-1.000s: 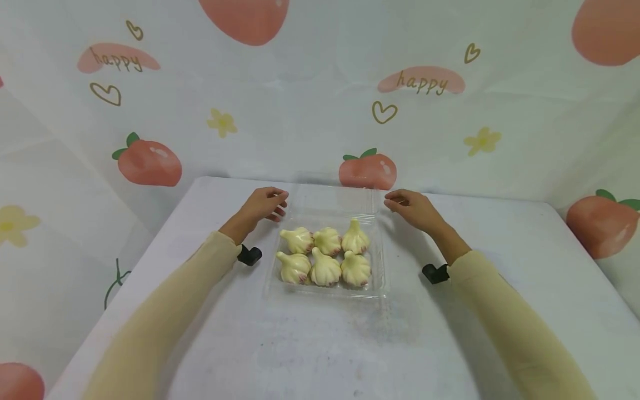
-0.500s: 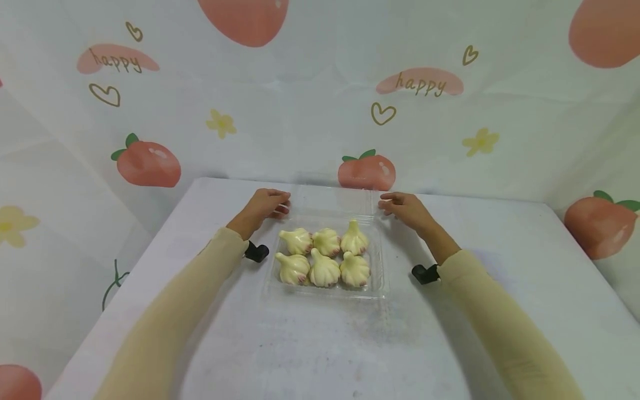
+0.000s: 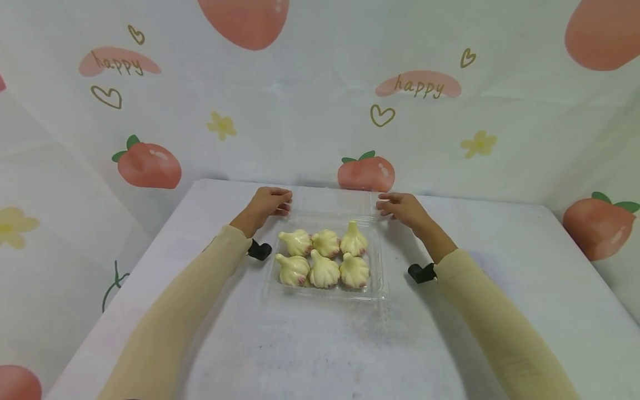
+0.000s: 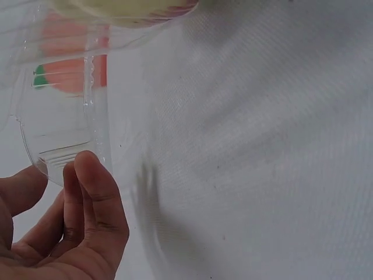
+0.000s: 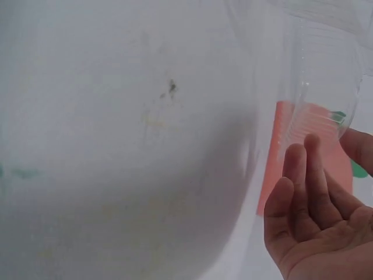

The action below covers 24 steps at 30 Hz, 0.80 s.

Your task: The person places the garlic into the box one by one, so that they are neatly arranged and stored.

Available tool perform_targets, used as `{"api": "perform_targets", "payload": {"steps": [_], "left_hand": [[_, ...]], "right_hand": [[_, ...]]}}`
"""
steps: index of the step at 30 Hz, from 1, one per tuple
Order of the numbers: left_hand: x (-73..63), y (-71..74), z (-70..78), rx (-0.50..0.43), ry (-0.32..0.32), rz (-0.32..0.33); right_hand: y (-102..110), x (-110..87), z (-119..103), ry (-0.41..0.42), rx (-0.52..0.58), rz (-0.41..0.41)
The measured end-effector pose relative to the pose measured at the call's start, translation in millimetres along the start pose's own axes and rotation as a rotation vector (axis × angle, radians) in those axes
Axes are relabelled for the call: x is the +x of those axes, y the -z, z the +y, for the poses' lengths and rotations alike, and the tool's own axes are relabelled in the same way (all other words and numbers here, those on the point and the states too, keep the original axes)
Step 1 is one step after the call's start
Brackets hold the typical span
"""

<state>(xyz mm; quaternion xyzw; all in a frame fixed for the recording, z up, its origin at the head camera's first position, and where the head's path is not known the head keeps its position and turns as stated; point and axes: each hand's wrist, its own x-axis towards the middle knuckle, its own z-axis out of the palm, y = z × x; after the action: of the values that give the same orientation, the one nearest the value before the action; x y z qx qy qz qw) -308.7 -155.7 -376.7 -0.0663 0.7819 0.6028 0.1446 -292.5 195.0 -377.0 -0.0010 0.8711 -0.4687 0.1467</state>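
Note:
A clear plastic clamshell box (image 3: 325, 295) lies on the table with several garlic bulbs (image 3: 325, 270) in two rows. Its clear lid (image 3: 332, 201) stands raised at the far side. At the lid's left edge, my left hand (image 3: 265, 205) has thumb and fingers on either side of the plastic, as the left wrist view shows with the lid's corner (image 4: 61, 125) between them. My right hand (image 3: 407, 212) pinches the right edge likewise; in the right wrist view the thumb and fingertips meet the lid's ribbed side (image 5: 326, 76).
The white-covered table (image 3: 320, 350) spreads around the box and has small dark specks. A printed cloth backdrop (image 3: 300, 111) hangs behind its far edge. Black wrist mounts (image 3: 422, 273) stick out beneath both sleeves.
Both hands have moved inward to the lid's edges, the right hand travelling left and the left hand slightly right. The lid's upper edge sits a little lower in view. The garlic bulbs stay put.

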Motion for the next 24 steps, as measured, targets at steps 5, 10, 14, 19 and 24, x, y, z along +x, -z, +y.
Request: {"api": "perform_targets", "payload": {"steps": [5, 10, 14, 19, 24], "left_hand": [[-4.1, -1.7, 4.9, -0.009, -0.016, 0.015], [-8.9, -0.5, 6.3, -0.014, -0.012, 0.033], [-13.2, 1.5, 6.7, -0.011, -0.014, 0.048], [-13.8, 2.1, 11.3, -0.041, -0.074, 0.062], [-13.4, 2.6, 19.7, -0.058, -0.135, 0.052]], "right_hand": [[1.1, -1.9, -3.6, 0.005, 0.027, 0.006], [-0.2, -6.4, -6.3, 0.025, 0.051, 0.011], [-1.1, -9.1, -8.8, 0.065, 0.035, 0.025], [4.0, -8.5, -13.9, 0.134, 0.031, 0.058], [10.8, -8.3, -18.9, 0.168, 0.052, 0.067]]}}
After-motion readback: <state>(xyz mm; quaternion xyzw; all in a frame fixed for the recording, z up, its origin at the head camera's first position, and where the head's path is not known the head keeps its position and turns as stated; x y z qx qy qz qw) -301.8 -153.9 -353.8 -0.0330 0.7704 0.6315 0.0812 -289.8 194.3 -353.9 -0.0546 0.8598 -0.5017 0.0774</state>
